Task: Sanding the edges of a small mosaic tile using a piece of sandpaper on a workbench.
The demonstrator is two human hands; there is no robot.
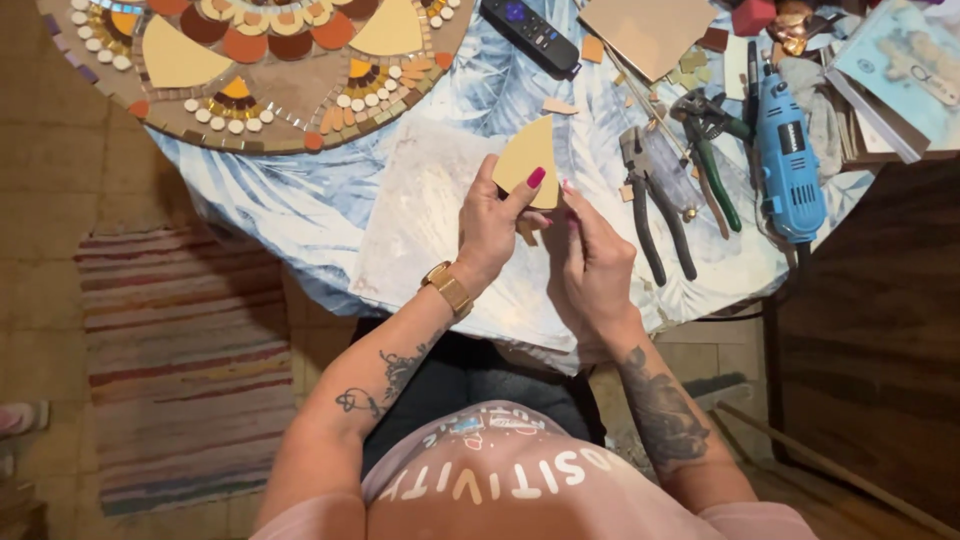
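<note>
the table [330, 200] is standing ahead of the person, and a rug [185, 370] is lying on the floor to its left. a round mosaic [260, 70] is resting at the table's far left. a remote [530, 35] is lying just right of it, with a square tile [650, 35] beyond that. nearer, two pliers [655, 205] [710, 155] are lying side by side at the right, and a rotary tool [788, 165] is lying further right. the left hand [490, 225] and right hand [590, 265] are meeting over a flat board [420, 220] at the near edge, the left holding a wedge-shaped tile [527, 160] upright between them.
</note>
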